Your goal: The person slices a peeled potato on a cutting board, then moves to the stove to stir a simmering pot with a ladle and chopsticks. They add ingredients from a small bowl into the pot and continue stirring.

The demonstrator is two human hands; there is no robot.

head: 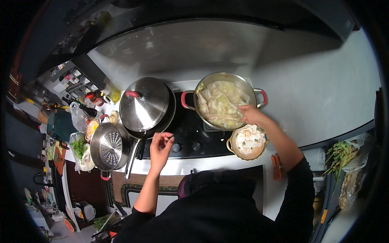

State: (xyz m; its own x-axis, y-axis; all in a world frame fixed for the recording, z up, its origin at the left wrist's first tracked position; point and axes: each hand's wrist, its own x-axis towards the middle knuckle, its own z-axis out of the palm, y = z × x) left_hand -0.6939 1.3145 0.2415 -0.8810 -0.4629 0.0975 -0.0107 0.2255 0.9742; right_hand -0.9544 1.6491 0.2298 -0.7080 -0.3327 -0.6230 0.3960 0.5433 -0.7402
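Observation:
My right hand [250, 114] grips the handle of a pale ladle [232, 105] at the pot's right rim. The ladle's head lies among cabbage-like leaves and chunks in cloudy broth [225, 88]. Around them is a wide steel pot [209, 79] with red-covered side handles, standing on the right of the black cooktop [185, 127]. Below my right wrist sits a flower-patterned bowl [247, 141] with gold handles. My left hand [161, 148] hovers over the cooktop's front edge, fingers loosely curled and apart, with nothing visible in them. Near it are a pan's handle [142, 148] and a control knob [176, 147].
A dark pan under a domed steel lid [146, 103] occupies the left burner. Left of it are a steel steamer pot [111, 148], bagged greens [79, 148], an oil bottle [115, 95] and jars. Spring onions [342, 155] in plastic lie at far right.

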